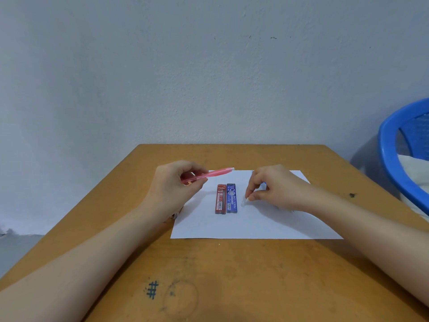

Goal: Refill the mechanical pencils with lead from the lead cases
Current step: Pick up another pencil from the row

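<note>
While L hand (pixel 173 184) grips pink mech pencil (pixel 210 174) back-end out for loading, R hand (pixel 271 187) pinches small white bit (pixel 246 199), prob. its eraser.

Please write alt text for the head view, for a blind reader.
A left hand holds a pink mechanical pencil at the edge of a white paper on a wooden table; the right hand pinches a small pale item on the paper. Between the hands, a red lead case and a blue lead case lie side by side.
</note>
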Motion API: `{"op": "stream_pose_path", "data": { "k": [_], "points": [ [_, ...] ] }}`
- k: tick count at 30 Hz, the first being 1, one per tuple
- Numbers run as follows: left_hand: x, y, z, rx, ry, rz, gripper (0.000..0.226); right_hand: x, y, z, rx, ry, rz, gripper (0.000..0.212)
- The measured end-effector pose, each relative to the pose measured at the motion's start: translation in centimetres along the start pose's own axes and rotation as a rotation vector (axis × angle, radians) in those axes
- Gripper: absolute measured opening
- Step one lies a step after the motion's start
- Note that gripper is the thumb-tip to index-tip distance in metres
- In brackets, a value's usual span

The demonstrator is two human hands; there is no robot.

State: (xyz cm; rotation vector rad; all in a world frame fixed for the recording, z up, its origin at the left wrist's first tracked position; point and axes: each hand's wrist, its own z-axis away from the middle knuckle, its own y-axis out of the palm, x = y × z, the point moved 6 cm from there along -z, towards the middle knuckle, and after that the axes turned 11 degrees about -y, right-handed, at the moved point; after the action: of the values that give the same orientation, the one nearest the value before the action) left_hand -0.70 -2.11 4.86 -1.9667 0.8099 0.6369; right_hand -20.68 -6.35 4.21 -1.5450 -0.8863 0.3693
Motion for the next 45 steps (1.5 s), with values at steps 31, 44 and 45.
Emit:
{"op": "stream_pose_path", "data": {
  "k": [31,44,45],
  "points": [
    [-1.4,0.6,1.1,0.033,0.051,0.094,0.035,0.2,-1.9,0.8,-0.512,0.071,-0.647,0.022],
    [-3.0,2.5,3.1,0.151,-0.127,0.407,0.027,2.4,-1.2,1.5,-0.675,0.102,-1.041,0.022],
    [-3.1,2.7,3.3,0.166,-0.138,0.429,0.026,2.4,-1.2,1.5,-0.684,0.107,-1.06,0.022]
  ]
}}
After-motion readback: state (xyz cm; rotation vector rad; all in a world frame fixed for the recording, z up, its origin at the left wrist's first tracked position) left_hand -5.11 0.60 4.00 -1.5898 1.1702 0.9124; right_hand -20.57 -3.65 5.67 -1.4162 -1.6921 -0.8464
